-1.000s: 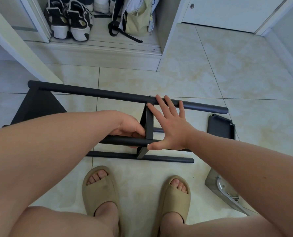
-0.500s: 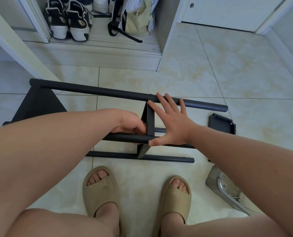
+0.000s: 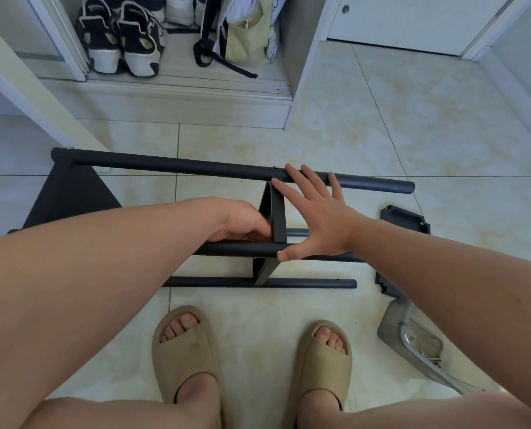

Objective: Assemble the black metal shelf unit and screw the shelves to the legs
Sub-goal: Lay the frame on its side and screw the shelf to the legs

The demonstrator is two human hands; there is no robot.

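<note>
The black shelf unit lies on its side on the tiled floor. Its far leg tube (image 3: 171, 165) runs left to right, with a near tube (image 3: 236, 248) and a lowest tube (image 3: 304, 283) below it. A black shelf panel (image 3: 277, 218) stands edge-on between the tubes, and another shelf (image 3: 69, 196) shows at the left end. My right hand (image 3: 315, 218) lies flat against the edge-on panel, fingers straight and touching the far tube, thumb on the near tube. My left hand (image 3: 242, 224) reaches behind that panel; its fingers are hidden.
A loose black shelf panel (image 3: 405, 219) lies on the floor at the right. A clear bag with a metal tool (image 3: 413, 339) lies at the lower right. My sandalled feet (image 3: 190, 348) stand below the frame. An open closet with shoes (image 3: 122, 38) and a bag is at the back.
The frame and both hands sit slightly higher in view than a second ago. Both hands keep their places on the shelf panel.
</note>
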